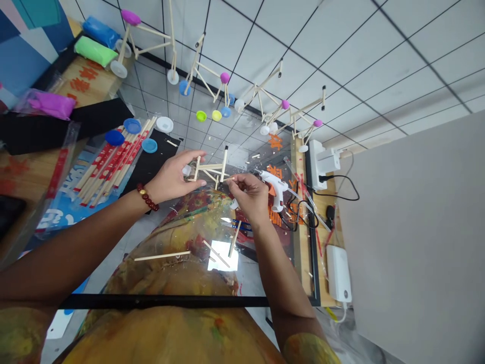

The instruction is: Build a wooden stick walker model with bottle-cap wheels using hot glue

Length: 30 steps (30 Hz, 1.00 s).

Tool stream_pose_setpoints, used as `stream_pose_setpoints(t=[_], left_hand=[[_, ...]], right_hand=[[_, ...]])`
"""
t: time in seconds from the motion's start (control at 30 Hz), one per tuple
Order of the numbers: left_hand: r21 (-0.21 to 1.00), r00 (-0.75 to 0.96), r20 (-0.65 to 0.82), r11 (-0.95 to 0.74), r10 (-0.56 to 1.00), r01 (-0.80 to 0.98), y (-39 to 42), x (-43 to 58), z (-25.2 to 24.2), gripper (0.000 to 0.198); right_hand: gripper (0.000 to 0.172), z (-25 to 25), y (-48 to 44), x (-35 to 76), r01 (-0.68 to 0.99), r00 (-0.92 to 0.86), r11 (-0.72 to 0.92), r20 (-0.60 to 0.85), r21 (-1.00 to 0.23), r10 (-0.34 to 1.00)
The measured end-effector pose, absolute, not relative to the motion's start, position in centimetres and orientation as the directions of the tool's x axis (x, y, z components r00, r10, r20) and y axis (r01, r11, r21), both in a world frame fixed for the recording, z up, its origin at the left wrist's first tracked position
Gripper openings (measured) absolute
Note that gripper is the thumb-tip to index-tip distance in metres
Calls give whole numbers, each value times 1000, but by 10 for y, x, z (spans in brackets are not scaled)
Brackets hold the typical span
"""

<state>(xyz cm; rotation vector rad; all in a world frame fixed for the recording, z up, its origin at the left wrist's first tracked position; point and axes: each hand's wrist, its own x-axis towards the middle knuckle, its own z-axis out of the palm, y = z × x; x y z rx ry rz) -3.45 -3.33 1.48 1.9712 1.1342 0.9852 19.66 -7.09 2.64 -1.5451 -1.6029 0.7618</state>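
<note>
My left hand [172, 177], with a bead bracelet on its wrist, holds the left end of a small frame [212, 167] made of glued wooden sticks. One upright of this frame has black tips. The fingers and thumb of my right hand [250, 194] are pinched on a short thin wooden stick [228, 179] at the frame's lower right. Just right of that hand lies a white glue gun [278, 188] with an orange trigger. Below the hand is a pair of blue-handled cutters [238, 225], partly hidden by the forearm. Loose sticks [162, 256] lie on the glass tabletop nearer me.
Several stick-built bicycle models [212, 81] stand along the back edge. Bundled chopsticks [117, 162] and bottle caps [149, 145] are at left, with bags of coloured clay [53, 103]. A power strip [318, 162] and cables line the right edge, beside a grey wall [409, 227].
</note>
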Motion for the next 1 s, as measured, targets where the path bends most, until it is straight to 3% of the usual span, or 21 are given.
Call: stream_pose_setpoints(t=[0.33,1.0], left_hand=[[812,348,276,-412,896,414,-33,-35,17,63],[806,345,315,-441,884,396,-33,-34,17,61]], right_hand=[[16,27,-70,193,613,6,115,150,-782,989],[17,28,-70,190,610,-16,140,165,-780,986]])
